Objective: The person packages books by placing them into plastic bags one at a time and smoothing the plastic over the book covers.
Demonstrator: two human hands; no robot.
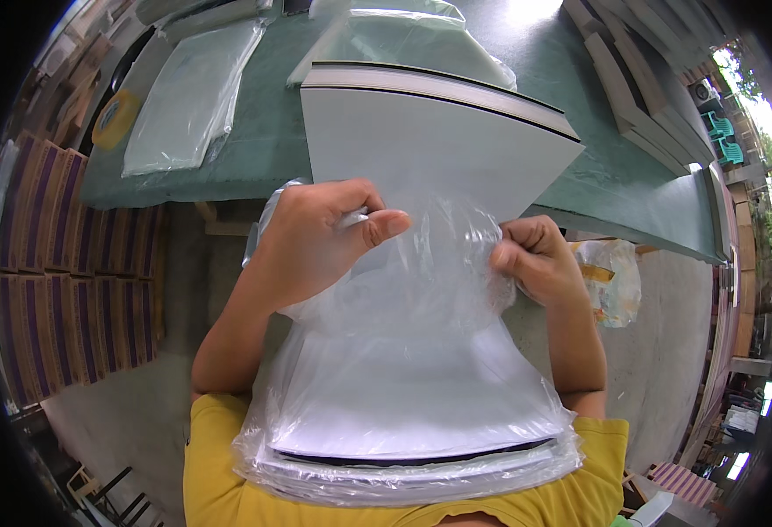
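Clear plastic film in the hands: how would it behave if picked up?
Probably floppy: the clear plastic film wrinkles between the left hand and right hand. It may feel slippery, given its glossy highlights, and likely light, looking see-through thin.

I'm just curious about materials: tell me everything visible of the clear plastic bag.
The clear plastic bag looks thin, glossy and wrinkled. It covers the near part of a white stack with dark edge lines, whose far end sticks out bare. The left hand and right hand pinch its gathered film, one on each side; its crumpled near end lies by the yellow shirt.
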